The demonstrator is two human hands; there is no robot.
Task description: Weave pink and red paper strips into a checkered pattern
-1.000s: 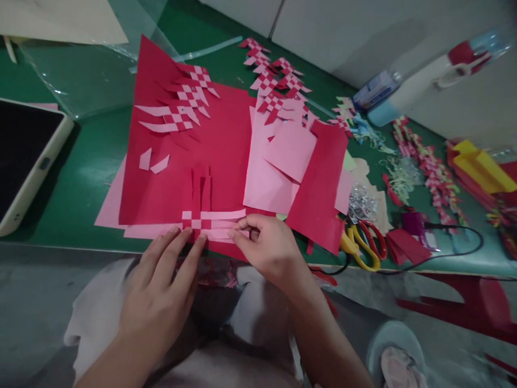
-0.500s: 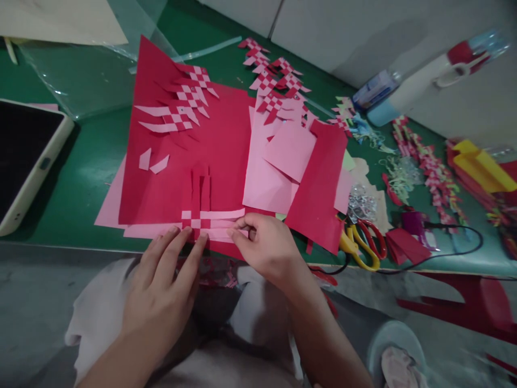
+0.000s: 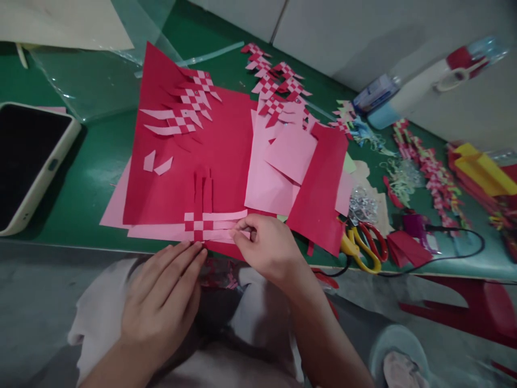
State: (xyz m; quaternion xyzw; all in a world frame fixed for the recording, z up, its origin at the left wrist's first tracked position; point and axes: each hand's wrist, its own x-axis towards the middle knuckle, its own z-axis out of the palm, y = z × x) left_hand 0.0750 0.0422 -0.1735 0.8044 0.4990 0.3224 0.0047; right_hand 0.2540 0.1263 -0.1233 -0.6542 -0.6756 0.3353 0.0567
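A small woven checkerboard of pink and red paper strips (image 3: 197, 224) lies at the front edge of a large red sheet (image 3: 226, 151). Loose red strips reach up from it, and pink strips run out to its right. My right hand (image 3: 264, 242) pinches the ends of the pink paper strips (image 3: 226, 217) between thumb and forefinger. Below the weave, my left hand (image 3: 165, 291) lies with its fingers stretched out side by side, the tips at the weave's lower edge. Finished checkered paper fish (image 3: 194, 102) and two small pink scraps (image 3: 163, 166) sit on the red sheet.
A phone (image 3: 32, 167) rests at the left. Right of the sheet are pink paper (image 3: 269, 180), a red strip of card (image 3: 321, 183), yellow-handled scissors (image 3: 357, 248) and a cable (image 3: 452, 230). A white bottle (image 3: 420, 83) stands by the wall.
My left hand's fingers have drawn together and slid slightly down, baring more of the weave's lower rows. My right hand keeps its pinch on the strips. The view has shifted slightly.
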